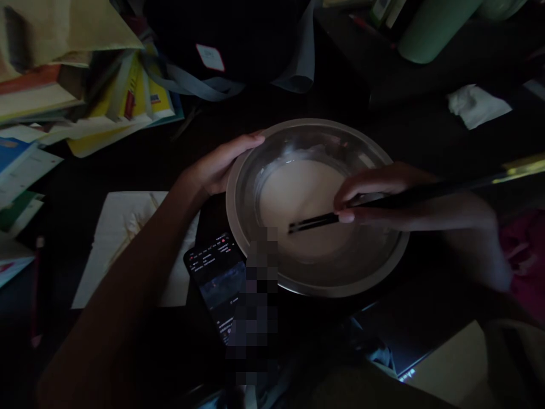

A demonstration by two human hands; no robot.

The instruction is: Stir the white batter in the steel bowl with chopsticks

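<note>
Nearest the camera: left arm (140, 270), crossing from the near left corner of the surface (430, 136) towards its middle. Lighting poor; the surface's near edge is indistinct.

Bowl (327, 290): upright, mid-surface, holding a pale mixture (304, 193). Left hand (219, 165) clamped on the bowl's left side, thumb on the rim; its other fingers are largely hidden. Right hand (394, 177) closed round dark chopsticks (315, 221), tips low over or in the mixture; actual contact cannot be confirmed.

Phone (219, 289), lit, lies just beside the bowl towards the near edge, partly masked by a pixelated patch. Paper (106, 227) bearing thin scraps (134, 224) lies nearer the left edge. Books (136, 96) occupy the far left corner; tissue (477, 107) lies towards the right edge.

Assessment: stirring appears to be the step in hand. The next move calls for a steady left hold and chopstick strokes kept inside the rim, clear of spillage onto the phone.
</note>
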